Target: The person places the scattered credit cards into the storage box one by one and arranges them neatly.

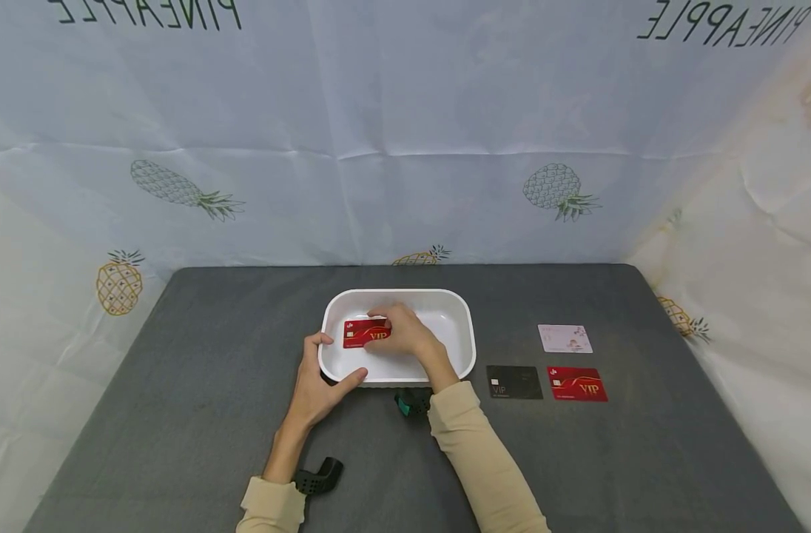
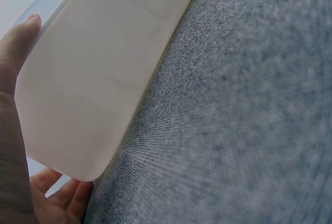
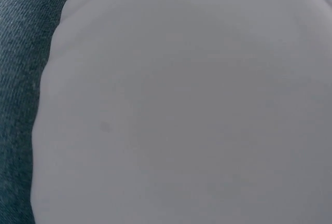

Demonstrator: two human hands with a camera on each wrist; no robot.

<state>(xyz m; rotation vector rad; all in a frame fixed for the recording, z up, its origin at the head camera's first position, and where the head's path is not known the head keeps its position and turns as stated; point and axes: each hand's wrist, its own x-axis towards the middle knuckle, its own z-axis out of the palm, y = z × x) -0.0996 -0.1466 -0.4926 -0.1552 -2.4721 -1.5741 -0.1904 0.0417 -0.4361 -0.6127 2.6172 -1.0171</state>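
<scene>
A white plastic tray with rounded corners stands on the grey cloth. My left hand grips its near left corner. In the left wrist view the thumb lies along the rim and the fingertips are at the tray's end wall. Reaching over the front rim, my right hand pinches the right end of a red VIP card inside the tray. Its fingers cover that end of the card. The right wrist view is mostly filled by the tray's white wall.
To the right of the tray lie a pink card, a black VIP card and another red VIP card, each flat and apart. Behind the table hangs a white curtain printed with pineapples.
</scene>
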